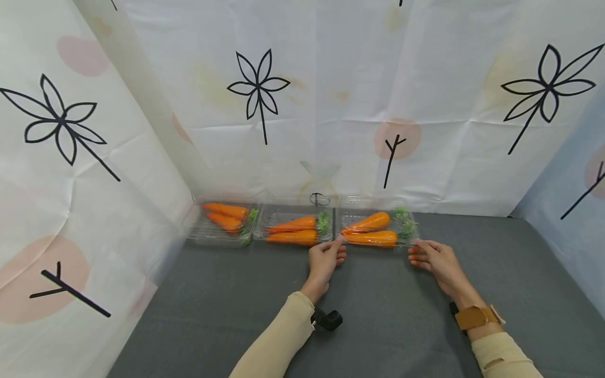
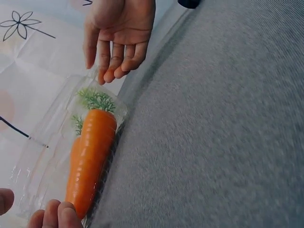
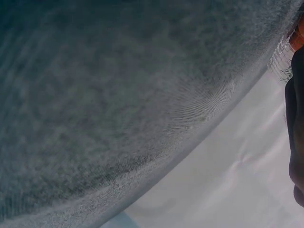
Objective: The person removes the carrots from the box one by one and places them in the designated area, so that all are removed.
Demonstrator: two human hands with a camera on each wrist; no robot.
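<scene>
A clear plastic container (image 1: 373, 245) holding two orange carrots (image 1: 369, 239) with green tops (image 1: 406, 226) lies at the right of a row by the back wall. My left hand (image 1: 324, 262) pinches its front left corner. At the front right corner my right hand (image 1: 441, 265) holds the edge between thumb and fingers. In the left wrist view, the right hand (image 2: 121, 35) is at the container's far end, beyond the green top. Only a dark part of the right hand (image 3: 297, 128) shows at the edge of the right wrist view.
Two more clear containers stand to the left, the middle container (image 1: 262, 216) and the left container (image 1: 200, 239), each with two carrots. A white patterned cloth wall (image 1: 331, 68) rises right behind them. Grey cloth (image 1: 227, 310) covers the table.
</scene>
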